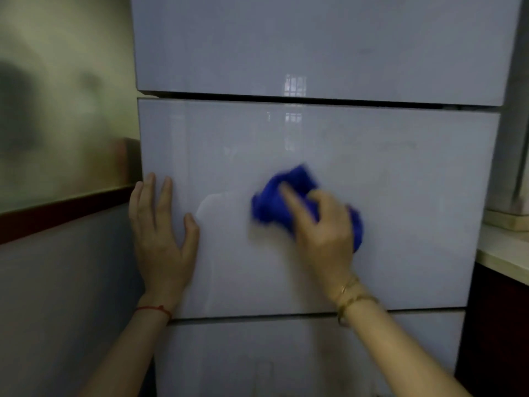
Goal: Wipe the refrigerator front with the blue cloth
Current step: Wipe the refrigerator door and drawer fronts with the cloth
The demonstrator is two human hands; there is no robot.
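Observation:
The refrigerator front (400, 196) is glossy and pale grey, split into an upper door, a middle drawer panel and a lower panel. A bunched blue cloth (274, 199) is pressed against the middle panel near its centre, blurred by motion. My right hand (323, 227) grips the cloth and holds it to the surface. Fingers spread, my left hand (161, 233) lies flat on the left side of the same panel, close to its left edge, holding nothing.
A yellowish wall with a dark red strip (63, 213) runs along the left of the refrigerator. A pale countertop (503, 253) over a dark cabinet stands close on the right, at the height of the middle panel.

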